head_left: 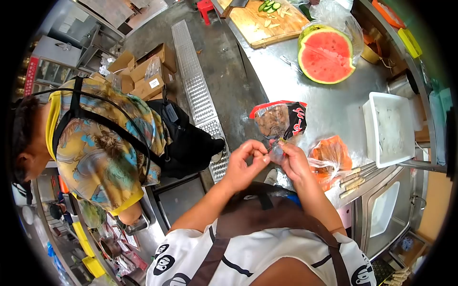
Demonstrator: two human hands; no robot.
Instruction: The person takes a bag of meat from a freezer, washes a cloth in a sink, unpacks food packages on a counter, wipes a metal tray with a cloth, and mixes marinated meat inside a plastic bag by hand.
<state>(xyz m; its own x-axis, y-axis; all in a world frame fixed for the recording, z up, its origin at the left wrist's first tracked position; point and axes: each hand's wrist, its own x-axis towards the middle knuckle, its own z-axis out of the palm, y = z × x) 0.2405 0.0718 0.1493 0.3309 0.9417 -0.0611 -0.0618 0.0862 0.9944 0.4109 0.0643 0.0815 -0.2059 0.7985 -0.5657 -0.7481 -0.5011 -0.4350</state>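
Both of my hands meet in front of my apron, beside the steel counter's edge. My left hand (247,164) is closed, its thumb and fingers pinching the side of a clear plastic bag (276,153). Fingers of my right hand (294,162) are wrapped round the gathered plastic from the other side. What is inside the bag is too small to make out. Just beyond my hands lies a red and black printed packet (281,119) with brown contents. To the right, a clear bag of orange pieces (329,157) rests on the counter.
A cut watermelon (327,56), a cutting board (267,24) with cucumber slices and a white tub (391,131) stand on the counter. Several sticks (355,181) lie near the sink (405,200). A person (105,143) is at the left, near open cardboard boxes (148,76).
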